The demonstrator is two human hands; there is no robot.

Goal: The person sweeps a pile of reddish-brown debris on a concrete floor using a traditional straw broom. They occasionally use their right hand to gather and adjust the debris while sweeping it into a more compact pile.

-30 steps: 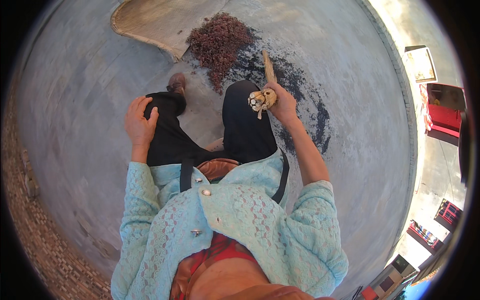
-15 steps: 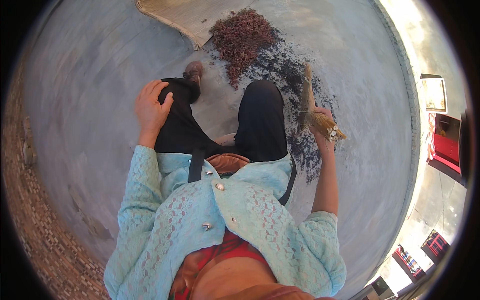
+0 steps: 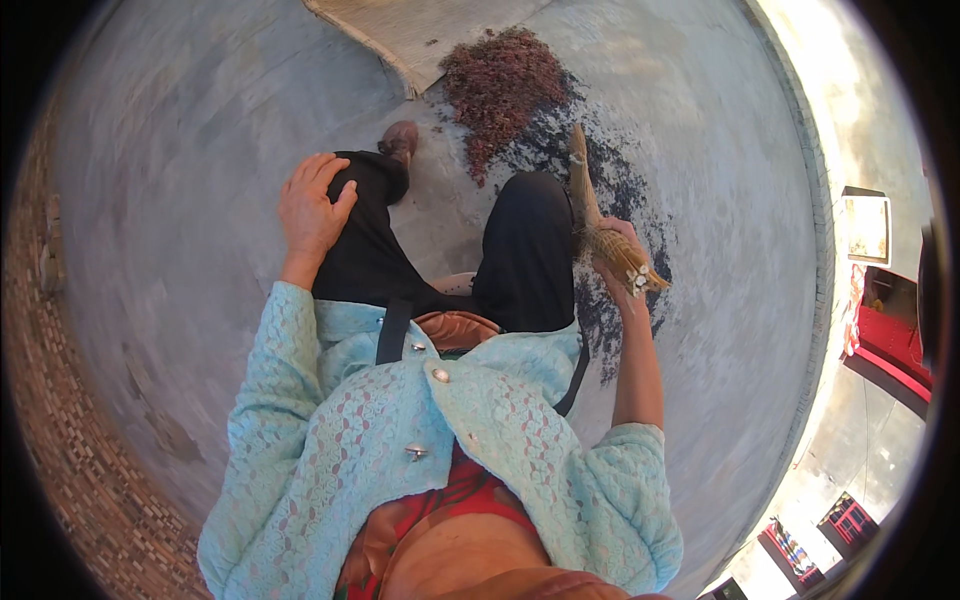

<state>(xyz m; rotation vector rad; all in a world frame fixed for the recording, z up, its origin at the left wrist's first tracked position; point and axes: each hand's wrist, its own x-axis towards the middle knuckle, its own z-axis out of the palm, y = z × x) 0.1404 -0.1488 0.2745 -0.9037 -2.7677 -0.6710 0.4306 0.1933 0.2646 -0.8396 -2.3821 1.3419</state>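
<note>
My right hand (image 3: 618, 262) is wrapped round a straw hand broom (image 3: 612, 246), whose bound, cut-stalk end points back toward me. The broom's other end reaches forward beside my right knee, over scattered small black seeds (image 3: 625, 178) on the grey floor. Beyond them lies a heap of dark red, dried seed heads or husks (image 3: 503, 88). My left hand (image 3: 313, 208) rests on my left knee with its fingers spread, holding nothing.
A woven tan mat (image 3: 430, 32) with a curled edge lies at the far side, next to the heap. My brown shoe (image 3: 400, 140) is just short of it. A brick surface (image 3: 75, 430) curves along the left, and a low ledge (image 3: 822, 230) along the right.
My right hand has drawn the broom to the left, closer to my right knee. My left hand stays on the left knee. The view has shifted slightly.
</note>
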